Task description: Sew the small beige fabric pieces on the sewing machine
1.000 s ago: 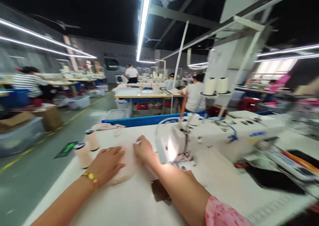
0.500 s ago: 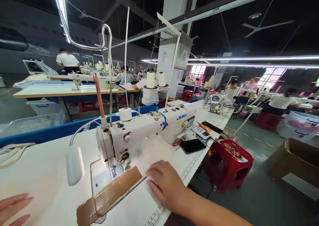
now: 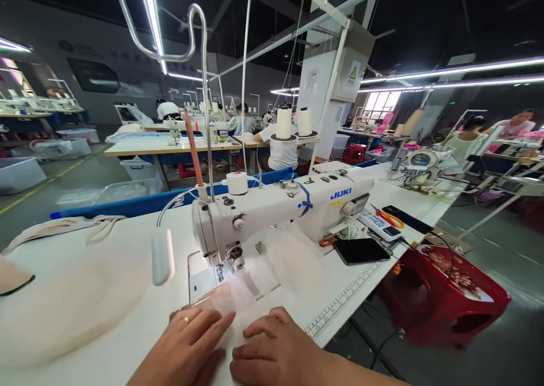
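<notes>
Piece of white sheer fabric (image 3: 255,281) lies on the sewing machine bed beside the needle and presser foot (image 3: 220,272). My left hand (image 3: 189,340) rests at its near left edge, fingers stretched out and close together, a ring on one of them. Close beside it, my right hand (image 3: 272,346) has its fingers curled down onto the fabric; their tips and the thumb are partly hidden. Under the fabric and my left hand shows a strip of the brown taped guide plate (image 3: 182,312). The white JUKI sewing machine (image 3: 272,210) stands just beyond both hands.
Cream fabric (image 3: 63,318) spreads over the table's left side. A small lamp (image 3: 162,258) hangs left of the needle. A black phone (image 3: 361,251), orange-handled scissors (image 3: 391,219) and a cable lie right of the machine. Beside the table stands a red stool (image 3: 450,295). Several people work behind.
My left hand has come from the far left to beside my right hand. White sheer fabric now covers much of the brown plate. The view has turned left.
</notes>
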`<action>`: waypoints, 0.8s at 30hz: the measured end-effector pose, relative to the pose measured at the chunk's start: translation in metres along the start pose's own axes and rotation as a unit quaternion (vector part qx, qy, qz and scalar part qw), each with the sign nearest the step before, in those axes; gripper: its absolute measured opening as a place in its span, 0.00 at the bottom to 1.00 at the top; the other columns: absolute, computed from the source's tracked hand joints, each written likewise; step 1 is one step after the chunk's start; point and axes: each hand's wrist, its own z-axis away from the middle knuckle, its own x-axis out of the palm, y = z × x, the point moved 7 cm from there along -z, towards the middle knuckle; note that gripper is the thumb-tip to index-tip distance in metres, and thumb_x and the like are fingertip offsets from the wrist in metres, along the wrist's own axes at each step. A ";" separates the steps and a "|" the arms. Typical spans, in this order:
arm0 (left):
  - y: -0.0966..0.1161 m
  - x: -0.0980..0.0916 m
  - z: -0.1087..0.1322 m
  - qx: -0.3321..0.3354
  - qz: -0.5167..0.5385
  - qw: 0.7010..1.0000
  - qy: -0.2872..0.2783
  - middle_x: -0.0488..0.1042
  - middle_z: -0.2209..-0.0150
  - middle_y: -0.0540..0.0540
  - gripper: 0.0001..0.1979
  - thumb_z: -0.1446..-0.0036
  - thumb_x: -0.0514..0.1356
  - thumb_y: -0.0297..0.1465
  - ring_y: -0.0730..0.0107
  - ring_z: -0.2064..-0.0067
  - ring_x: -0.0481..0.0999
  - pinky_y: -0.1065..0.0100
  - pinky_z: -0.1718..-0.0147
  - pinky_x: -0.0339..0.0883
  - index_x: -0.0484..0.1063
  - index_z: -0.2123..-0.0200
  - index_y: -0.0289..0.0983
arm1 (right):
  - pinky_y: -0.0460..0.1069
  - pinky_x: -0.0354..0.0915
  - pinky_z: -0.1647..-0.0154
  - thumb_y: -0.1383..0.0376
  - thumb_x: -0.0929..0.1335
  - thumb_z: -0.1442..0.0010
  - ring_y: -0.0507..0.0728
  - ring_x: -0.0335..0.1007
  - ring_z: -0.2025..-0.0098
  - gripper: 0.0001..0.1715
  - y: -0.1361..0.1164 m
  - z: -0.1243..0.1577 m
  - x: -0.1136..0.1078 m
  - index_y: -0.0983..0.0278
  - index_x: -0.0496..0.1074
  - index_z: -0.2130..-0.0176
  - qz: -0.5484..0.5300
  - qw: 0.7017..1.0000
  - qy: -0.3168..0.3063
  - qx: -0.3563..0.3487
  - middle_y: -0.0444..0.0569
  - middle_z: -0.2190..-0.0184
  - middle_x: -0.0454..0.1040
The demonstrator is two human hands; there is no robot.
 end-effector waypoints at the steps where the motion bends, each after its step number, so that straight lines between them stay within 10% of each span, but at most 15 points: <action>1: 0.003 0.002 -0.006 -0.013 0.002 1.000 -0.006 0.82 0.57 0.47 0.20 0.33 0.56 0.27 0.61 0.58 0.81 0.65 0.58 0.76 0.74 0.42 0.46 | 0.53 0.59 0.56 0.59 0.70 0.29 0.55 0.76 0.51 0.14 -0.001 -0.002 -0.004 0.56 0.68 0.46 -0.024 1.000 -0.004 -0.001 0.38 0.52 0.84; 8: 0.015 0.003 -0.007 -0.034 -0.022 0.999 -0.014 0.77 0.65 0.46 0.11 0.33 0.55 0.26 0.62 0.66 0.77 0.63 0.66 0.74 0.78 0.59 0.42 | 0.58 0.67 0.46 0.67 0.69 0.29 0.63 0.73 0.47 0.19 0.051 -0.003 -0.037 0.63 0.70 0.40 0.021 0.972 -0.123 0.197 0.53 0.47 0.80; 13: 0.019 -0.015 0.005 -0.025 -0.019 0.999 -0.018 0.77 0.65 0.46 0.14 0.32 0.52 0.24 0.66 0.67 0.76 0.68 0.67 0.73 0.77 0.61 0.42 | 0.61 0.66 0.53 0.70 0.67 0.29 0.67 0.74 0.55 0.17 0.065 -0.007 -0.048 0.67 0.74 0.42 0.127 0.960 -0.122 0.217 0.57 0.55 0.82; 19: 0.026 -0.032 0.007 -0.032 -0.010 0.998 0.061 0.75 0.68 0.49 0.18 0.34 0.50 0.18 0.67 0.69 0.72 0.69 0.68 0.69 0.76 0.62 0.42 | 0.58 0.67 0.50 0.64 0.70 0.29 0.63 0.73 0.53 0.15 0.025 -0.038 -0.035 0.63 0.74 0.44 -0.098 0.972 -0.095 0.191 0.52 0.55 0.81; 22: 0.036 -0.042 0.007 -0.031 -0.006 0.994 0.100 0.78 0.60 0.46 0.13 0.33 0.54 0.21 0.65 0.60 0.74 0.68 0.60 0.71 0.76 0.57 0.42 | 0.55 0.70 0.53 0.58 0.78 0.41 0.62 0.75 0.53 0.41 0.007 -0.045 -0.014 0.61 0.66 0.34 -0.274 0.929 -0.110 0.224 0.53 0.51 0.79; 24: 0.033 -0.048 0.007 -0.072 0.047 0.990 0.113 0.78 0.52 0.44 0.12 0.33 0.55 0.23 0.63 0.52 0.75 0.68 0.54 0.73 0.75 0.53 0.43 | 0.52 0.69 0.60 0.60 0.75 0.41 0.58 0.75 0.61 0.41 0.002 -0.045 -0.002 0.58 0.64 0.33 -0.354 0.890 -0.113 0.266 0.49 0.57 0.79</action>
